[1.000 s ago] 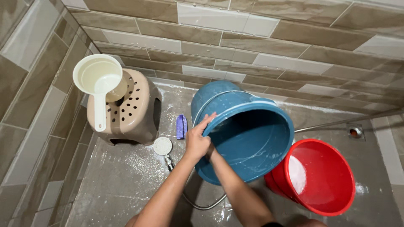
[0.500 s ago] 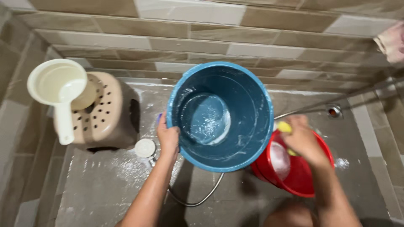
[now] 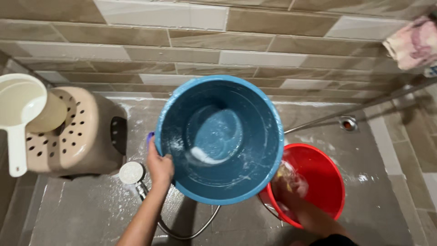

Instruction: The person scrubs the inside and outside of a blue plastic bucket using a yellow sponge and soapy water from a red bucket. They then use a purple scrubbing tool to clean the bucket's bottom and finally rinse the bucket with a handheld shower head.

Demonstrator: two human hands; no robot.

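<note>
Bucket-wise, you've got the blue bucket (image 3: 219, 139) upright on the wet floor (image 3: 91, 205), your left hand (image 3: 159, 166) clamped on its near rim, probably to keep it steady; soapy film coats the inside. Your right hand (image 3: 291, 184) is down inside the red bucket (image 3: 318, 182) just beside it, blurred, maybe closed around something yellowish, but I can't tell. Shower head (image 3: 131, 173) sits by your left wrist, its hose partly hidden under the blue bucket. Stool (image 3: 75, 132) and dipper (image 3: 20, 111) get cut off at the left edge.
</note>
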